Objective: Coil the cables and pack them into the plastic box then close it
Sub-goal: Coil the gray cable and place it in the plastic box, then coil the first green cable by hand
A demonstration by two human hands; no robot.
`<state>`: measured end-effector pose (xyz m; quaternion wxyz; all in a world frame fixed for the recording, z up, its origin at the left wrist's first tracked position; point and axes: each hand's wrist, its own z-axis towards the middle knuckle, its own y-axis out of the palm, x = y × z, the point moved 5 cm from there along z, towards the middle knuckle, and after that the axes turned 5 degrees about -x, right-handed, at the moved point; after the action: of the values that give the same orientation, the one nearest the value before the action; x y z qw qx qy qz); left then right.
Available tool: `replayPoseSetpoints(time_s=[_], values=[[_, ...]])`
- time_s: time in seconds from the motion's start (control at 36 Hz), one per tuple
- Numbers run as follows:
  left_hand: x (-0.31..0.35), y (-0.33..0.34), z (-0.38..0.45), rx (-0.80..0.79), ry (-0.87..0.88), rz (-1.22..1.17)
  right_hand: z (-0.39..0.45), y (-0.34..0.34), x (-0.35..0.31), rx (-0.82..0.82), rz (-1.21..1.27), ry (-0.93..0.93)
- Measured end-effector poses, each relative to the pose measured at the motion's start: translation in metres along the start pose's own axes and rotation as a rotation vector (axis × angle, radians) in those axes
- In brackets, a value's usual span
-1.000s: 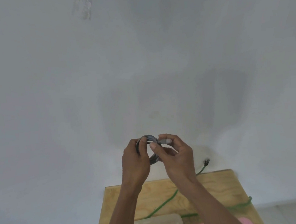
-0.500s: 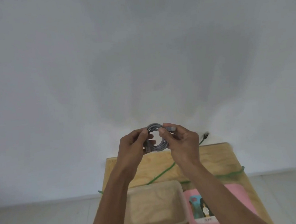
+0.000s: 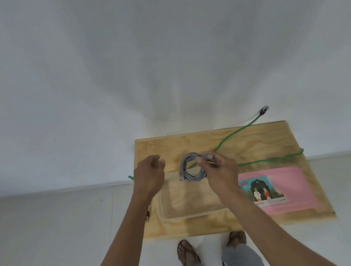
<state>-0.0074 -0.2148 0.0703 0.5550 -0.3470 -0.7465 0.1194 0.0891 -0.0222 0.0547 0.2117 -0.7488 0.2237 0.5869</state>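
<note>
A coiled grey cable (image 3: pixel 189 168) hangs from my right hand (image 3: pixel 220 172), which pinches its right side near the plug, just above the far edge of the clear plastic box (image 3: pixel 191 214). The box stands open on the wooden board (image 3: pixel 257 139). My left hand (image 3: pixel 149 175) is apart from the coil to its left, fingers loosely curled and holding nothing. A green cable (image 3: pixel 268 160) lies uncoiled across the board, its plug end (image 3: pixel 263 110) past the far edge on the floor. The pink lid (image 3: pixel 288 188) with a picture label lies to the right of the box.
The board rests low on a white tiled floor against a white wall (image 3: pixel 162 58). My two feet in sandals (image 3: pixel 188 255) stand just before its near edge. The green cable's other end (image 3: pixel 131 177) sticks out past the board's left edge.
My left hand has let go of the grey coil and moved left. My right hand has carried the coil down over the box. The view has tilted down, showing the whole board.
</note>
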Motion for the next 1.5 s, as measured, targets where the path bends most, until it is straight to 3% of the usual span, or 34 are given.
replayPoseSetpoints(time_s=[0.22,0.75,1.22,1.5], values=[[-0.07,0.025,0.01,-0.083,-0.2,0.104,-0.014,0.034,0.076,-0.012,-0.17,0.129],[-0.093,0.039,0.043,-0.039,-0.14,0.064,0.016,0.08,0.155,0.058,-0.215,0.348],[-0.094,0.038,0.043,-0.074,-0.152,0.065,0.014,0.083,0.155,-0.018,-0.287,0.455],[-0.057,0.029,0.04,-0.059,-0.097,0.086,0.011,0.043,0.1,0.012,-0.219,0.42]])
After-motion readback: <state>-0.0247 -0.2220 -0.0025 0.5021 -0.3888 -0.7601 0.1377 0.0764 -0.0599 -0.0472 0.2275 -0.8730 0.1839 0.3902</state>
